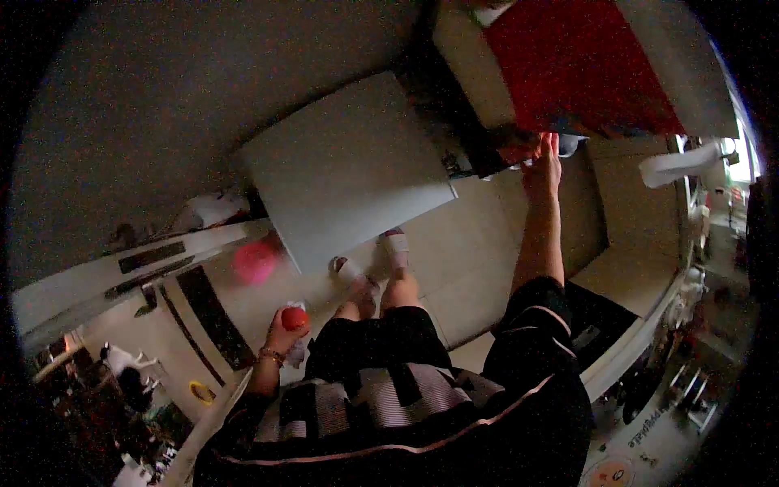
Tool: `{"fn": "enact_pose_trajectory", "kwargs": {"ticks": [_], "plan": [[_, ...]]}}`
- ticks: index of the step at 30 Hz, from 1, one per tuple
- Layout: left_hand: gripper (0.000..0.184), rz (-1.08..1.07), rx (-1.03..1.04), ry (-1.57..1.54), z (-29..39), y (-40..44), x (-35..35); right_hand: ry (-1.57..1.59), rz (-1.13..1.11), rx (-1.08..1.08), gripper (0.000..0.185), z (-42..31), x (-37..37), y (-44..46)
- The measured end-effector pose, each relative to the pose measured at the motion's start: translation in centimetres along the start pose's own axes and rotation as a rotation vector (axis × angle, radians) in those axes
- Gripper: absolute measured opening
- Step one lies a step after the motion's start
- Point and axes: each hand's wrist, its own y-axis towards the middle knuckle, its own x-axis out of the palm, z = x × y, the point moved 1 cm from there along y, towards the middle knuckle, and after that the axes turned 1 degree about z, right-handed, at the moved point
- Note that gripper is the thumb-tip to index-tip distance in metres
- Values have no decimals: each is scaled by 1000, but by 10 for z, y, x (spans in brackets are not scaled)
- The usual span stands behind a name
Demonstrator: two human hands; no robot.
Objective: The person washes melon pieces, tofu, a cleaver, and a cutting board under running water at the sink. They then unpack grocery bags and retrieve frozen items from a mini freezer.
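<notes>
My left hand [284, 331], low and left of my legs, is closed around a red round object [294, 318] about the size of a small ball. Something whitish and crumpled-looking [296, 351] hangs just below that hand; whether the hand holds it too is unclear. My right arm stretches far forward, and my right hand [542, 162] is at the near edge of a red cloth [580, 65]. Its fingers are drawn together there, but what lies between them is too dark to make out. Beside the fingertips is a small grey-white object [573, 146].
A large pale panel or tabletop [349, 162] stands ahead of my feet on the tiled floor [462, 284]. Left of it is a pink round object [256, 262]. A dark mat or opening [600, 325] lies right of my legs. Cluttered surfaces line both sides, with a white roll-like object [677, 166] far right.
</notes>
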Motion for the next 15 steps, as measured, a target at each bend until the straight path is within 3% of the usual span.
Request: {"fn": "enact_pose_trajectory", "kwargs": {"ticks": [2,4,6,8,11,13,15], "plan": [[78,31,-20,53,0,0,-3,-124,204,187,44,11,24,8],[78,101,-119,181,52,-10,-6,-176,74,180,50,-19,17,-42],[75,100,-113,130,19,13,-11,-71,-386,370,47,54,45,-116],[77,97,-230,75,-1,27,-10,188,-488,713,43,23,78,-145],[82,41,-139,374,25,56,-21,-94,-646,572,47,53,122,-151],[87,-21,-196,491,34,87,-22,-70,-932,486,55,102,148,-136],[86,-78,-240,615,48,112,-26,-77,-984,586,57,100,155,-119]]}}
